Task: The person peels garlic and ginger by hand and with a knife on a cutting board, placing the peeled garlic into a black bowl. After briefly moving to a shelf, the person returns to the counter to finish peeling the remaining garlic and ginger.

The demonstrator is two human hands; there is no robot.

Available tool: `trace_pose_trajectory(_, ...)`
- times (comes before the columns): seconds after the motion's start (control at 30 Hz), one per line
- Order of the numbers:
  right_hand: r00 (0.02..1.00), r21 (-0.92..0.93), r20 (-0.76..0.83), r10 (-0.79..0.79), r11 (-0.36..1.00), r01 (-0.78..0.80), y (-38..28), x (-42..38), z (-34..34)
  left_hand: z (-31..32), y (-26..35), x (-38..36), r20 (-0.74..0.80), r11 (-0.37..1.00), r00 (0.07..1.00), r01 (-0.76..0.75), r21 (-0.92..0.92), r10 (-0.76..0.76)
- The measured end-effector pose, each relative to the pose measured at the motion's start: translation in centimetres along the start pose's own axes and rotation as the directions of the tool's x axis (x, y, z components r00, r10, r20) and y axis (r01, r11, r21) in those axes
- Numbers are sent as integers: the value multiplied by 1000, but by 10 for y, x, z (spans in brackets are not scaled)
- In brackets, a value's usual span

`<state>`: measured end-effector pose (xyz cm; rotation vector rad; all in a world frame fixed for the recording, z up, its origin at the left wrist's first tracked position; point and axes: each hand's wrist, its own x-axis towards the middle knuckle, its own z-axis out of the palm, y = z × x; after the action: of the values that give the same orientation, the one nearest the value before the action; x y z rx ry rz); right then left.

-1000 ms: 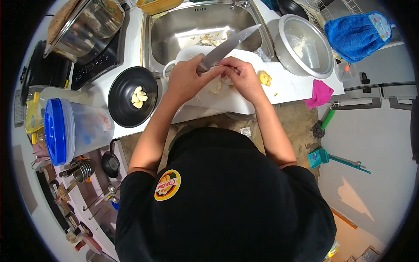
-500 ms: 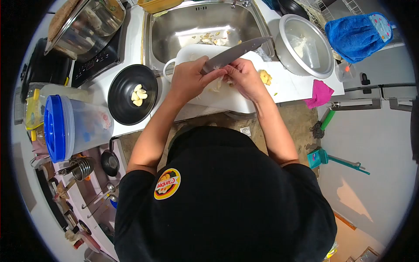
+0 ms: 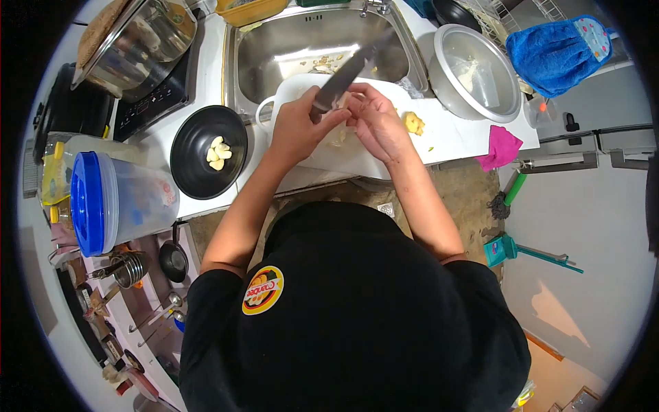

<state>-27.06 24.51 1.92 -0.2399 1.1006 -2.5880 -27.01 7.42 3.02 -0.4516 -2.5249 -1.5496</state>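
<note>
My left hand (image 3: 296, 128) is closed around a large kitchen knife (image 3: 345, 75), whose blurred blade points up and right over the sink. Beside it, my right hand (image 3: 379, 125) has its fingers pinched close to the blade and the left thumb. A small pale piece, seemingly a garlic clove (image 3: 341, 102), shows between the hands, mostly hidden by fingers. Both hands are above a white cutting board (image 3: 296, 84), with thin papery peels (image 3: 336, 137) on it. Several peeled garlic cloves (image 3: 218, 152) lie in a black bowl (image 3: 189, 165) to the left.
Beyond the board is a steel sink (image 3: 274, 51) with peel scraps. A piece of ginger (image 3: 413, 123) and a large metal basin (image 3: 511, 96) are at right, near a pink cloth (image 3: 501, 147). A blue-lidded container (image 3: 86, 202) and a steel pot (image 3: 147, 51) stand left.
The knife blade has swung to a steeper angle, its tip now farther up and left. My right hand has turned slightly, with its fingers raised closer to the blade.
</note>
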Motion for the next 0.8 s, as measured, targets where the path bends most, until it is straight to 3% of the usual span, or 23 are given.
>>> trace_pose_trajectory(0.1, 998, -217, -64, -12, 976, -3, -6, 2, 4, -6, -4, 5, -42, 998, 997, -59, -10, 58)
trace_pose_trajectory(0.4, 998, -260, -13, -56, 964, 51, -5, 3, 1, -20, 6, 15, 59, 943, 991, -130, 308, 117)
trace_pose_trajectory(0.5, 1000, -323, 13, -18, 946, 21, -12, 1, 2, -22, 9, 16, 74, 930, 991, -128, 344, 109)
trace_pose_trajectory(0.7, 992, -392, 45, 119, 915, -92, -27, 2, -4, -22, -8, 21, 86, 869, 951, -306, 388, 297)
trace_pose_trajectory(0.8, 974, -320, -102, 201, 921, -224, -32, -4, 4, -24, -16, 23, 132, 794, 903, -423, 437, 408)
